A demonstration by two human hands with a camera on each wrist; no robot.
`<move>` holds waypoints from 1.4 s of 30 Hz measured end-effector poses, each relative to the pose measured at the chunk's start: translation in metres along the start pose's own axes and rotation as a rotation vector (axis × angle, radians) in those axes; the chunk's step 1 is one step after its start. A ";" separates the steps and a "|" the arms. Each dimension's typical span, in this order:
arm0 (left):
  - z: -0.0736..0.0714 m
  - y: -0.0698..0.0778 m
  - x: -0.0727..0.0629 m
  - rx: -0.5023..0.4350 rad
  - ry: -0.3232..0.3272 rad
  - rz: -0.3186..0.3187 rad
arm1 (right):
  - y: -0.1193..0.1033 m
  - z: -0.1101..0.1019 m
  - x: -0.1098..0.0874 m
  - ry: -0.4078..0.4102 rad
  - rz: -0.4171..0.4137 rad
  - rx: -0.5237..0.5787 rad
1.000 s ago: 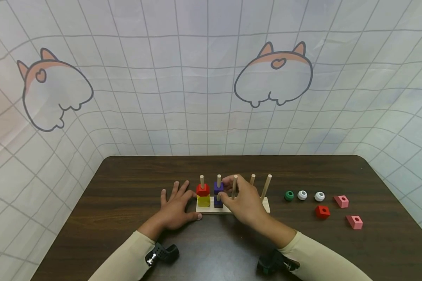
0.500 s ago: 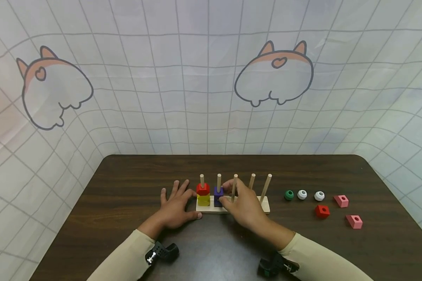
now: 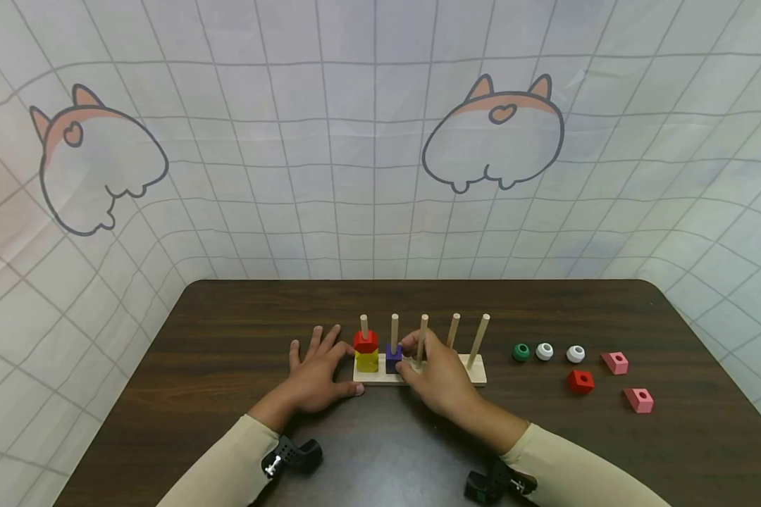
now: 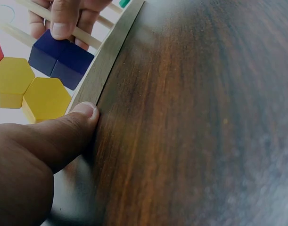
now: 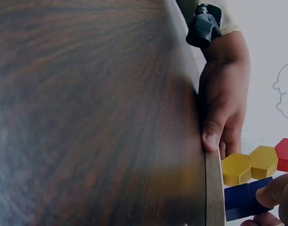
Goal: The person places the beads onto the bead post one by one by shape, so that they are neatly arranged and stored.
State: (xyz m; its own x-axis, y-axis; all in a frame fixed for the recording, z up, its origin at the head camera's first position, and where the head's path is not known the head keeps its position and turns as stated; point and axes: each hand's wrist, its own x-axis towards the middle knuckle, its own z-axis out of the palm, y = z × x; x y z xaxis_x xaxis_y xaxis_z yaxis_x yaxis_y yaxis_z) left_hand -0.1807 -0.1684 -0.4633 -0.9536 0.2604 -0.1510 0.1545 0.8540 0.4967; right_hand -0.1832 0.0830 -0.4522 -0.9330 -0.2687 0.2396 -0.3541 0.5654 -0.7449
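A pale wooden base (image 3: 475,370) with several upright pegs stands between the hands. On its second peg from the left sit two dark blue square blocks (image 4: 73,66), one directly on top of the other. My right hand (image 3: 440,373) pinches the upper block between thumb and fingers, as the left wrist view shows. My left hand (image 3: 313,377) lies with fingers spread on the table, its thumb touching the base's front edge at the left end. The leftmost peg carries yellow hexagonal blocks (image 4: 47,99) with a red block (image 3: 366,342) above them.
Right of the base lie a green bead (image 3: 521,352), two white beads (image 3: 544,352), a red cube (image 3: 581,382) and two pink blocks (image 3: 639,401). The dark wooden table (image 3: 260,303) ends before a white gridded curtain (image 3: 330,176).
The upper blue block has come down the second peg onto the block below, my right hand lowering with it. The left hand stays in place.
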 end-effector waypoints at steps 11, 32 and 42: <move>0.000 0.000 0.000 0.002 -0.004 -0.007 | -0.003 -0.005 -0.006 -0.013 -0.023 0.068; 0.002 -0.001 -0.001 0.012 -0.001 -0.007 | 0.010 -0.066 -0.034 -0.045 -0.178 0.073; 0.003 -0.003 -0.002 0.018 -0.001 -0.001 | 0.043 -0.097 -0.044 -0.024 -0.344 -0.063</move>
State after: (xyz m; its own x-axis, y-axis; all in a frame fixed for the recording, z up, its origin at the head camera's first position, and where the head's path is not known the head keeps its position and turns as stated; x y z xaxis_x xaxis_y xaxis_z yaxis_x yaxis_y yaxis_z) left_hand -0.1787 -0.1696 -0.4669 -0.9537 0.2595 -0.1523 0.1577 0.8622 0.4815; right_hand -0.1639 0.1942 -0.4342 -0.7566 -0.4700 0.4545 -0.6516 0.4853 -0.5829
